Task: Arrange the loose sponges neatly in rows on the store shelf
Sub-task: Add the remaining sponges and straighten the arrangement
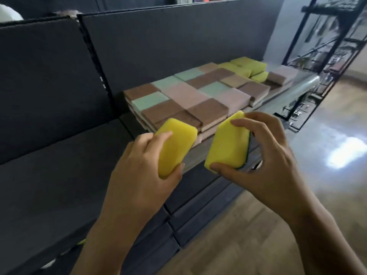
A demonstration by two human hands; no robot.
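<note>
Yellow foam sponges (175, 144) fill left hand (137, 167), right hand (266, 155).

sponge in left hand (139, 165) left of sponge in right hand (266, 161), stacked sponges (188, 100) on shelf (198, 157) behind

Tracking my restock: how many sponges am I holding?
2. One yellow sponge in the left hand, one green-backed sponge in the right hand; none look hidden behind them.

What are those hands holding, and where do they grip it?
The left hand grips a plain yellow sponge round its near end. The right hand pinches a green-backed yellow sponge lengthwise, thumb at its near end, fingers at its far end.
</note>
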